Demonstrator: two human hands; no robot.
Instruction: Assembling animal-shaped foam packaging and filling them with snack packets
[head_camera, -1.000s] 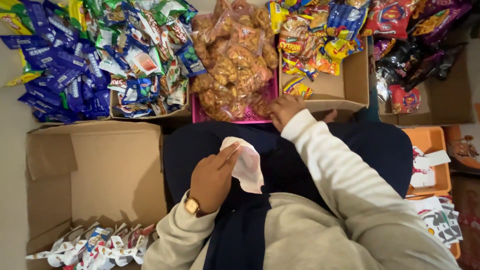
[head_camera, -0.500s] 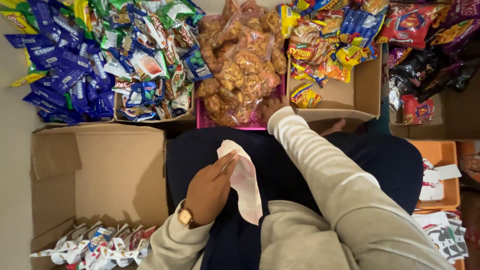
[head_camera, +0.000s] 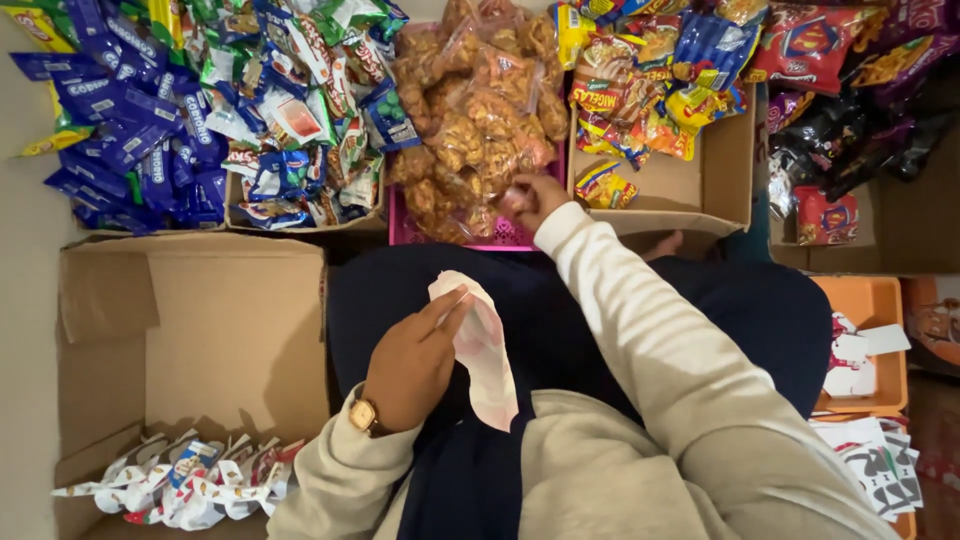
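Our left hand (head_camera: 410, 365) pinches a limp pink-white pouch (head_camera: 480, 350) over our lap, long axis running away from the pink tray (head_camera: 415, 235). Our right hand (head_camera: 535, 200) is at that tray, fingers closing on the clear snack bags (head_camera: 470, 130)

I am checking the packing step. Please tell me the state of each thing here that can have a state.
left hand: holds the thin pink-white bag
thin pink-white bag: empty, limp
right hand: grips a clear snack packet
clear snack packet: sealed, in the pink tray
big cardboard box: open, finished packs at its bottom
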